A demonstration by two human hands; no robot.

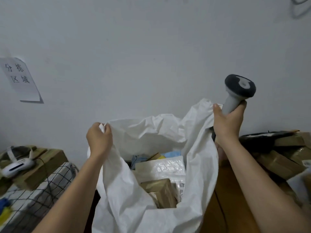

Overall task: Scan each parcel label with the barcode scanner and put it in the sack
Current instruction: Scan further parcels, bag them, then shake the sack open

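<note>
Left hand (pixel 99 140) is up w/ fingers curled tight, pinching the left rim of the big white sack (pixel 146 214), which gapes open in the middle w/ brown boxes (pixel 159 190) and a bubble-wrap parcel (pixel 168 167) piled inside. Right hand (pixel 227 121) is raised too, fingers wrapped round the barcode scanner (pixel 239 91) handle & pinching the sack's right rim. Scanner stands nearly upright, dark head on top, leaning right.

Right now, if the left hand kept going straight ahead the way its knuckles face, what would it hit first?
Probably the far side of the white sack, whose rim the left hand grips. Beyond that stands the wall. Depth is hard to judge.
</note>
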